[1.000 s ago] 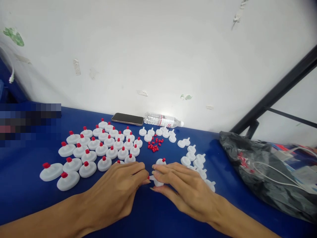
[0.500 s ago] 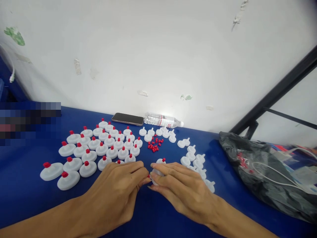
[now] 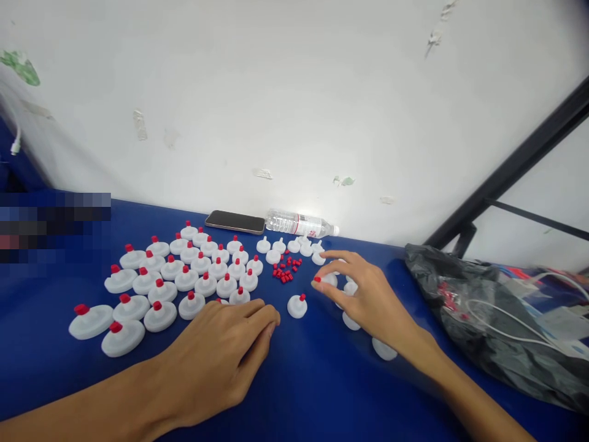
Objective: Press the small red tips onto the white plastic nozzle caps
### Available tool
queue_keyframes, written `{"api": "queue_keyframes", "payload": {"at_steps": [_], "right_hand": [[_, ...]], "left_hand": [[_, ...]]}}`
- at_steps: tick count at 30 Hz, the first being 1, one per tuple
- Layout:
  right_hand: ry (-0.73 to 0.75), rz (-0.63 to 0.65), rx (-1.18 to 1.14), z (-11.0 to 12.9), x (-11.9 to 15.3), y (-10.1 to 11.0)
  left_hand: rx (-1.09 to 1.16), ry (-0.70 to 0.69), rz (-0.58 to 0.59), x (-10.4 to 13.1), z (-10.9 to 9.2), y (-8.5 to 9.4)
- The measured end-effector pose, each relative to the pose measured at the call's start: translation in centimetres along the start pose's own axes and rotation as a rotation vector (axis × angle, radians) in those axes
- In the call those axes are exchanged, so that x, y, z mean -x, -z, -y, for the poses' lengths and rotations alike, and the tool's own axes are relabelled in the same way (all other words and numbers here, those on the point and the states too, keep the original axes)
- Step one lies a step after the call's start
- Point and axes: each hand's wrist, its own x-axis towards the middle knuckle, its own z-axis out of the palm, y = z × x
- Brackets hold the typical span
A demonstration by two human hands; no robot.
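My right hand (image 3: 356, 294) has thumb and fingers around a round white spout lid (image 3: 328, 280) with a red cap (image 3: 317, 280), at the right-hand group of lids. My left hand (image 3: 230, 350) is closed, low over the table, its fingers curled; whatever they may hold is hidden. Between the hands another red-capped white lid (image 3: 297, 307) stands upright. Left of it are rows of red-capped lids (image 3: 159, 317), some partly behind my left hand. Loose red caps (image 3: 285, 270) lie beyond the hands. White lids with bare spouts (image 3: 264, 245) stand around them, several behind my right hand.
A phone (image 3: 235, 221) and a clear plastic bottle (image 3: 301, 223) lie along the wall at the back of the blue table (image 3: 285, 399). On the right is a dark plastic bag (image 3: 488, 331) with a white cable and small packets. A black metal bar (image 3: 515, 166) slants up behind it.
My hands have come apart. My right hand has moved right and away from me with a red-capped lid; my left hand stays nearly in place, closed. The view has shifted slightly.
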Motion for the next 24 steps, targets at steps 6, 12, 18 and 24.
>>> {"api": "queue_keyframes", "payload": {"at_steps": [6,12,18,24], "right_hand": [[-0.054,0.197,-0.004,-0.5,-0.3,-1.1],[-0.061,0.168,0.072,-0.5,-0.7,1.4],[-0.225,0.409,0.277,-2.4,-0.4,4.4],[-0.212,0.488,0.207,-1.7,-0.4,2.5]], "left_hand": [[-0.040,-0.054,0.010,0.3,0.0,-0.2],[-0.092,-0.077,-0.019,0.3,0.1,-0.2],[-0.241,-0.141,-0.128,-0.5,0.2,0.0],[-0.540,-0.228,-0.099,-1.9,1.4,-0.5]]}}
